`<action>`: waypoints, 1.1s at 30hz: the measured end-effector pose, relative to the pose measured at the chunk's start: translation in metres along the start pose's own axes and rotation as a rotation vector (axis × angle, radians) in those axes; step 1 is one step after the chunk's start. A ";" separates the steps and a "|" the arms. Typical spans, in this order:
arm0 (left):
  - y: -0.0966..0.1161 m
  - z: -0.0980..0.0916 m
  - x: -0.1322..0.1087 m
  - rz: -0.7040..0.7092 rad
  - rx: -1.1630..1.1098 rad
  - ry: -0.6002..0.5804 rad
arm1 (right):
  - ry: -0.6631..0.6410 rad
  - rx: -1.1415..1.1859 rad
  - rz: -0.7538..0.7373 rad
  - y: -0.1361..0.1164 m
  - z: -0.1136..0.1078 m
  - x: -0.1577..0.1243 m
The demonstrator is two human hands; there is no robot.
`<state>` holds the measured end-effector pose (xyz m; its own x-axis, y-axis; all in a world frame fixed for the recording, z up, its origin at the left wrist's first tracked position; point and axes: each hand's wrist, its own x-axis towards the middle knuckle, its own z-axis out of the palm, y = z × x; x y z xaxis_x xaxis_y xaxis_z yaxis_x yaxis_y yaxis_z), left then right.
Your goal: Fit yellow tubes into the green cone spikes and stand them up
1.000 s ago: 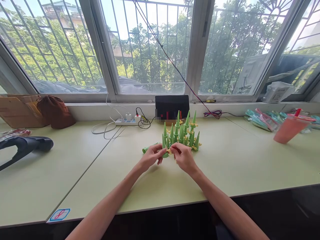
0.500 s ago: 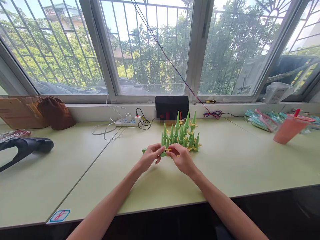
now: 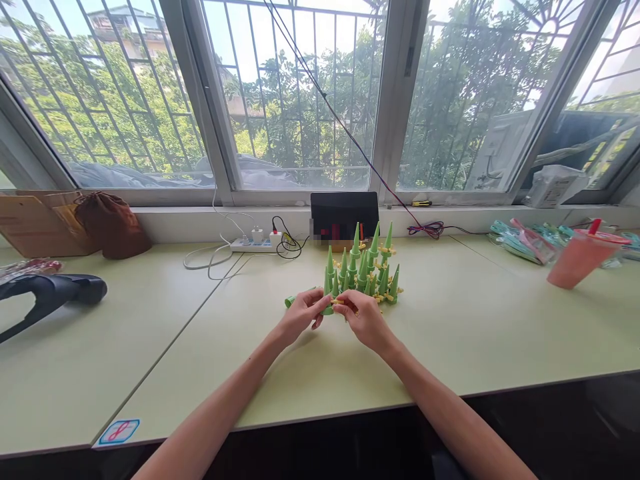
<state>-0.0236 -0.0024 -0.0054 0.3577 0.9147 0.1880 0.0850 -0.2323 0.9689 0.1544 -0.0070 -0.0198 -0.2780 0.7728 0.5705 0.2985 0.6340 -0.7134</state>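
Note:
Several green cone-shaped pieces (image 3: 373, 250) with small yellow parts stand in a cluster on the pale green table (image 3: 450, 333). At the near left of this cluster, my left hand (image 3: 301, 315) is closed on a green cone piece (image 3: 327, 287) with a round base. My right hand (image 3: 364, 316) pinches a small yellow piece (image 3: 338, 302) against the green one, its fingertips close to those of my left hand. Behind my left hand lies another green piece (image 3: 290, 301), partly covered.
A dark tablet (image 3: 345, 215) stands behind the cones. A power strip (image 3: 255, 245) with cables is at the back left. Far right are a red cup (image 3: 583, 257) and plastic bags (image 3: 525, 240); far left, a black object (image 3: 60, 290) and brown bag (image 3: 115, 227).
My right fingers have shifted slightly, and the yellow piece sits closer to the green piece, with less of it showing. My left hand has barely moved.

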 end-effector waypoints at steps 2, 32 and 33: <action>0.001 0.000 0.000 -0.007 0.006 -0.007 | -0.008 -0.004 -0.002 0.000 0.000 0.000; -0.003 -0.001 0.003 -0.102 -0.054 0.021 | -0.003 -0.098 -0.043 0.005 0.001 0.000; -0.003 -0.001 0.003 -0.106 -0.053 0.026 | -0.004 -0.105 -0.041 0.006 0.001 0.000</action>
<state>-0.0237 0.0018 -0.0079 0.3251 0.9417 0.0872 0.0719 -0.1166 0.9906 0.1550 -0.0032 -0.0241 -0.2959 0.7459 0.5968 0.3802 0.6651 -0.6427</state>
